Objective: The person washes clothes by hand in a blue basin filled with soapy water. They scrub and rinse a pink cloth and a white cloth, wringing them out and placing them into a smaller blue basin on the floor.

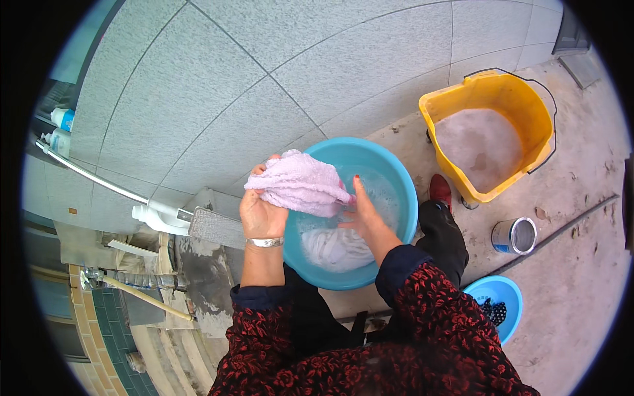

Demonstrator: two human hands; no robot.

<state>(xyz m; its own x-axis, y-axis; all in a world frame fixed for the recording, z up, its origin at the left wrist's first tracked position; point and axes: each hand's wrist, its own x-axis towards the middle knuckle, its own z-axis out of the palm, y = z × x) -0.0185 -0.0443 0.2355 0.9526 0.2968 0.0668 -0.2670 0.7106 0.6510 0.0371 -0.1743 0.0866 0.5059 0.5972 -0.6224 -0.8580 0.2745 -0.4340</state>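
A lilac-pink terry towel (pixel 300 183) is bunched up over the blue basin (pixel 406 188). My left hand (pixel 261 214), a silver bracelet at its wrist, is closed round the towel's left side, with part of the fingers behind the cloth. At the towel's tapered right end is my right hand (pixel 366 214), thumb raised and fingers spread apart, the cloth reaching in between them. Sudsy water fills the basin. A white cloth (pixel 337 249) lies partly under the water, below the towel.
A yellow wheeled bucket (pixel 541 125) with cloudy, foamy water stands at the far right. Nearer are an open tin can (pixel 514 236), a dark hose (pixel 561 231) and a small blue basin (pixel 515 307) with dark spotted cloth. A tiled wall (pixel 356 72) rises behind the basin.
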